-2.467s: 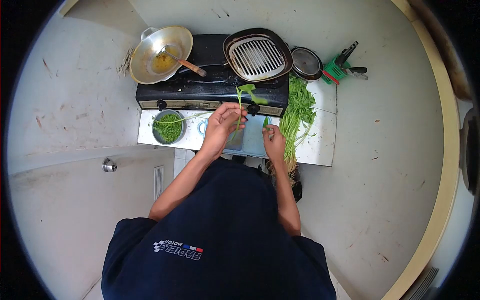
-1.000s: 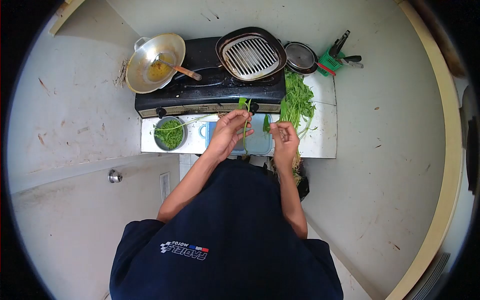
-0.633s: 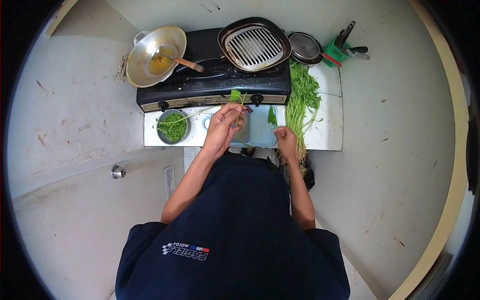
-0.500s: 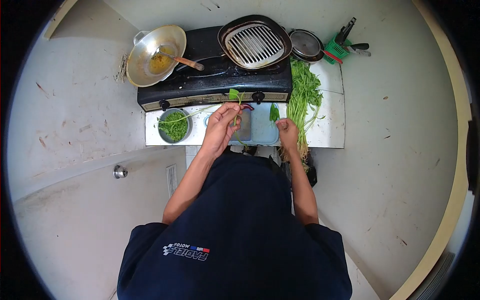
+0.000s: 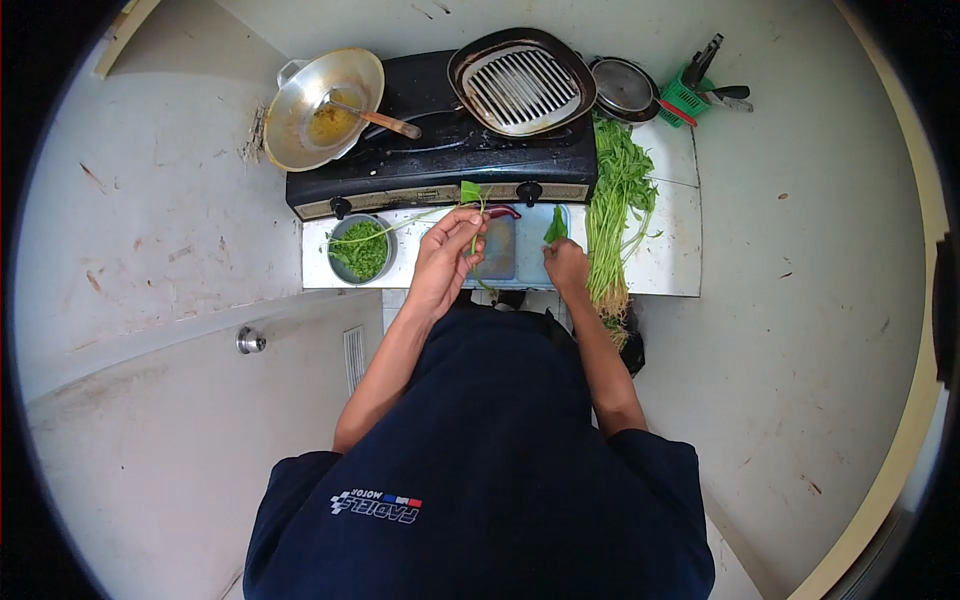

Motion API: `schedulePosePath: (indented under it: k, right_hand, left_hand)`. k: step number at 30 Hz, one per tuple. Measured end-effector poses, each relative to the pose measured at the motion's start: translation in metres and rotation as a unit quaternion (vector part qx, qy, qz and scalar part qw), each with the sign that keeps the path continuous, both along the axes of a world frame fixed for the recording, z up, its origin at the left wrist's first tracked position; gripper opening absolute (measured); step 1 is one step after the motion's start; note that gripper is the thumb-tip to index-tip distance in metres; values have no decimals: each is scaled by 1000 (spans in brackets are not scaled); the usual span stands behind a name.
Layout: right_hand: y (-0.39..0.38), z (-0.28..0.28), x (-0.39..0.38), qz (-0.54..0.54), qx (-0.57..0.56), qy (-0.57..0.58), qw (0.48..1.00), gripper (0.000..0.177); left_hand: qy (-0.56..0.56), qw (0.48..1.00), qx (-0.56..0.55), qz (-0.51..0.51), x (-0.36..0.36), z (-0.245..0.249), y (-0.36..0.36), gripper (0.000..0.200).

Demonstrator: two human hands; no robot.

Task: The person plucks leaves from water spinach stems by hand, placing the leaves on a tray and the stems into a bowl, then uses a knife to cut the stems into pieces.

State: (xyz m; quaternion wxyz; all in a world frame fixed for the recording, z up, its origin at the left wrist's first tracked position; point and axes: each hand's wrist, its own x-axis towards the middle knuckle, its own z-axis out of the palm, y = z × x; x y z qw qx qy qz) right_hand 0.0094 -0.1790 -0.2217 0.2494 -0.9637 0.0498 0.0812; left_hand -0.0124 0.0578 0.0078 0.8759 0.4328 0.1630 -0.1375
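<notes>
My left hand (image 5: 446, 262) is closed, thumb and fingers pinching a thin leafy green stem (image 5: 471, 192) whose leaf sticks up above the fingertips. To its right, my right hand (image 5: 568, 266) is closed on a green leaf (image 5: 556, 226) that points away from me. Both hands are over a light blue tray (image 5: 543, 278). A dark red chili (image 5: 503, 212) lies at the tray's far side, beyond my left fingertips. A bunch of leafy greens (image 5: 618, 215) with long stems and roots lies right of my right hand.
A grey bowl (image 5: 389, 252) of chopped greens stands at the left, a long stem across it. Behind is a black stove (image 5: 430, 170) with a wok (image 5: 288, 130) and ladle, and a grill pan (image 5: 580, 60). A lidded pan (image 5: 625, 88) and green utensil basket (image 5: 684, 98) stand back right.
My right hand has moved a little left, toward my left hand, with the leaf still in its fingers. The left hand keeps its pinch on the stem. The whole view has shifted slightly.
</notes>
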Motion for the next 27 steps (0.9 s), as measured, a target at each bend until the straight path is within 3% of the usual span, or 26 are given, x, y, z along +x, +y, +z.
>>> schedulePosePath:
  k: [6,9,12,17,27]
  right_hand:
    - [4,47,-2,-3,85,16,996,32]
    - [16,102,-2,-11,414,54,909,28]
    - [26,181,-5,-1,593,54,803,24]
    - [31,228,-7,5,633,-4,774,16]
    - [20,220,-18,-14,643,-23,765,16]
  left_hand:
    - [-12,1000,16,-19,2,-5,3,11]
    - [-17,999,36,-28,4,0,-5,12]
    - [-34,997,48,-50,8,2,-13,14]
    - [-87,987,64,-118,13,2,-23,14]
    - [-162,954,167,-190,15,11,-25,11]
